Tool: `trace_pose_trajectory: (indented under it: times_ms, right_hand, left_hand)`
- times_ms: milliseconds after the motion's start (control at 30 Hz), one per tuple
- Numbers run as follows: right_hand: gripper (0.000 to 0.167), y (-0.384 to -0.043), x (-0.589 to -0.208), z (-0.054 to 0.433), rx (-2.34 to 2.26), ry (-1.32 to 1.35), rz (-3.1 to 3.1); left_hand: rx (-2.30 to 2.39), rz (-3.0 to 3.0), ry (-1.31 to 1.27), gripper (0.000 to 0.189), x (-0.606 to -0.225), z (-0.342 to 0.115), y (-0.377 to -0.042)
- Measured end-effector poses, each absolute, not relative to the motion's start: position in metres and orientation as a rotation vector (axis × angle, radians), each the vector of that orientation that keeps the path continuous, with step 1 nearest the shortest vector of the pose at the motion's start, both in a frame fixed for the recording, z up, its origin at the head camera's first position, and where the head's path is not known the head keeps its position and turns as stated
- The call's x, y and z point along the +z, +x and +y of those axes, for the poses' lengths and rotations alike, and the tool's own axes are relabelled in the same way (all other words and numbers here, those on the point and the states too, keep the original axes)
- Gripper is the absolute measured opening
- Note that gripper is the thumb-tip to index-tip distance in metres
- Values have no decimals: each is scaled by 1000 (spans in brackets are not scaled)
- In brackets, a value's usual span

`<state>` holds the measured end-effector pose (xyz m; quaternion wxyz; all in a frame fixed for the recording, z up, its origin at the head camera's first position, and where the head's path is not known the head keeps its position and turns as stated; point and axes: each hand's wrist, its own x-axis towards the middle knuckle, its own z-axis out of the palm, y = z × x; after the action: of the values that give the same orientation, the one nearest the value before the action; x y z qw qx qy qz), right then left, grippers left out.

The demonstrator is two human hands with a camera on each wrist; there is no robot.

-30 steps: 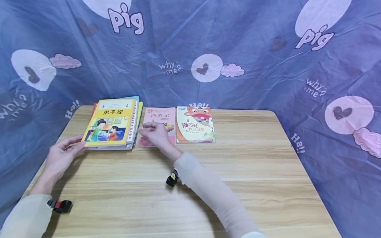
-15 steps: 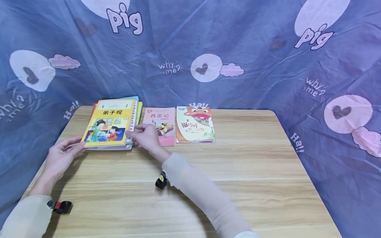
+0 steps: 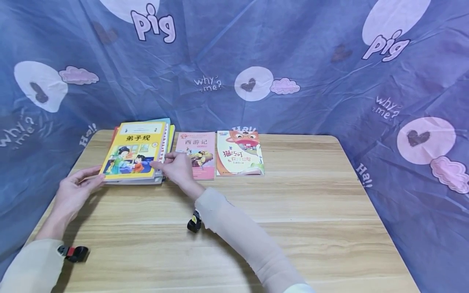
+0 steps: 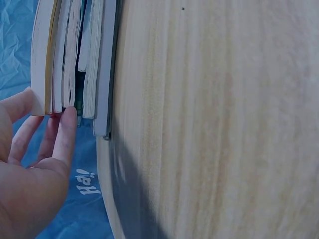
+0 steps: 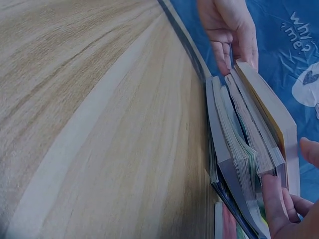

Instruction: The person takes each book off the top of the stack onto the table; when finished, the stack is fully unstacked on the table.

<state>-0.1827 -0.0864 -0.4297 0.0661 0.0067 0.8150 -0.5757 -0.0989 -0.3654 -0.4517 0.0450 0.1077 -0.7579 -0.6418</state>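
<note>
A stack of books [image 3: 161,181] lies at the table's left, topped by a yellow-bordered picture book [image 3: 132,152]. My left hand [image 3: 75,191] holds the stack's near left corner, thumb by the top cover; in the left wrist view its fingertips [image 4: 71,112] touch the ends of the upper books. On the other side, my right hand [image 3: 179,167] grips the right edge, thumb over the yellow cover and fingers [image 5: 271,194] against the lower side of the upper books. In the right wrist view, gaps show between the upper books and the lower books [image 5: 232,159].
Right of the stack lies a pink book [image 3: 205,167], partly behind my right hand. Beside it is a white book with a red cartoon animal [image 3: 239,154]. The wooden table [image 3: 293,228] meets a blue printed cloth [image 3: 311,81] at the back and sides.
My right hand has moved left from over the pink book to the stack's right edge and taken hold there. The left hand has stayed at its corner.
</note>
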Motion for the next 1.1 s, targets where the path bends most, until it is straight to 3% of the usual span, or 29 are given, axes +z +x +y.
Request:
trace_pose_trajectory:
  times_ms: [267,633,900,1100]
  right_hand:
    - [52,-184,-428,-86,-1709,23,2461]
    - [38,-186,-434,-77,-1953,96,2096]
    - [44,-190,-441,-68,-2014,57,1894]
    - [53,-193,-443,-54,-1931,-23,1786]
  left_hand:
    - [-1664,-2537,408,48,-448,-362,-102]
    - [-1879,-2327,300,30,-450,-361,-103]
    - [-1782,-2415,322,30,-454,-362,-106]
    - [-1614,-2542,343,43,-455,-362,-106]
